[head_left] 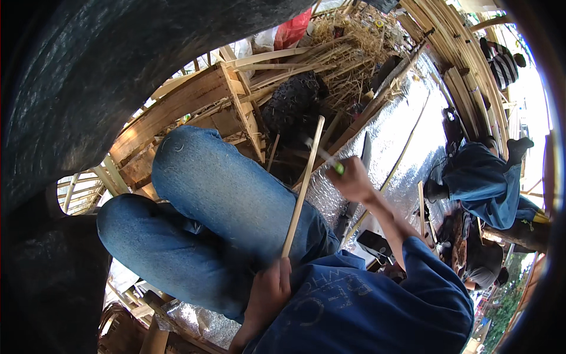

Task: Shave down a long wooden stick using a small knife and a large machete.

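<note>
My left hand (271,289) is closed round the lower end of a pale bamboo strip (304,187), close to my blue shirt. The strip slants upward past my bent knees in blue jeans (230,183). My right hand (352,180) grips a knife by its bright green handle (339,169). Its blade (320,153) is blurred and points up and left toward the upper part of the strip. Whether the blade touches the strip I cannot tell.
A wooden crate (171,106) stands beyond my knees, near a heap of shavings (348,71). Silver foil sheeting (407,147) lies to the right, with a long thin strip (405,148) and a phone (374,241). Another person's jeans-clad legs (489,183) are at the right.
</note>
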Tool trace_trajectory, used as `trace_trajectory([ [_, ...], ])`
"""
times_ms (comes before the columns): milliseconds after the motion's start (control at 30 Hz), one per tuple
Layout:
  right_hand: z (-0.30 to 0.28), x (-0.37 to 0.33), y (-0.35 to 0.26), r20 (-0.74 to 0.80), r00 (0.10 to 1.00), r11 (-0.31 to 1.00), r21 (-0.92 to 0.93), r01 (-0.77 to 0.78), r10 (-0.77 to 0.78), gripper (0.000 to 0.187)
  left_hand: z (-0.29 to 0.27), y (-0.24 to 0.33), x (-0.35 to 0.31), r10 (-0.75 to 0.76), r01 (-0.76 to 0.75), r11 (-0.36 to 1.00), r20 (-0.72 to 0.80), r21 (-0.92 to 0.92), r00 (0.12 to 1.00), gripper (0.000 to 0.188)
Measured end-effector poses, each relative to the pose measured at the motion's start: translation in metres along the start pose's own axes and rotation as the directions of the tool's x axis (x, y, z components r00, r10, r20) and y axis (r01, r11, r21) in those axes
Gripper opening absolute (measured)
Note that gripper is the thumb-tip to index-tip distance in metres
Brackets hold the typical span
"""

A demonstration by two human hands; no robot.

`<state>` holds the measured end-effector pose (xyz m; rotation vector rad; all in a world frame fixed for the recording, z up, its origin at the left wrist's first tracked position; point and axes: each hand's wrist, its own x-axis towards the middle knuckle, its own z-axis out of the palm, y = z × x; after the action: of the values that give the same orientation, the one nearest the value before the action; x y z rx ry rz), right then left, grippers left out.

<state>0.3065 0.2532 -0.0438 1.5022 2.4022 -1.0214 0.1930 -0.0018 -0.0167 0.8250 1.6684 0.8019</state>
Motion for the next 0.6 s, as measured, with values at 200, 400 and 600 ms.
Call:
trace_trajectory([
  [200,0.04,-0.024,0.003,0.205,0.903,0.917,-0.05,0.395,-0.378,0.013,-0.001,0.005,0.003,-0.055,0.055,0.998,-0.001,0.032,0.999,0.034],
  [400,0.009,0.09,0.017,0.079,0.994,0.977,-0.203,-0.063,0.081,0.024,0.004,0.005,-0.004,-0.072,0.078,0.99,-0.051,0.122,0.996,0.025],
  [600,-0.009,0.143,0.072,-0.202,0.978,0.973,-0.229,0.013,-0.061,0.023,0.0,-0.001,-0.004,0.015,-0.01,0.998,-0.078,0.069,0.997,0.021],
])
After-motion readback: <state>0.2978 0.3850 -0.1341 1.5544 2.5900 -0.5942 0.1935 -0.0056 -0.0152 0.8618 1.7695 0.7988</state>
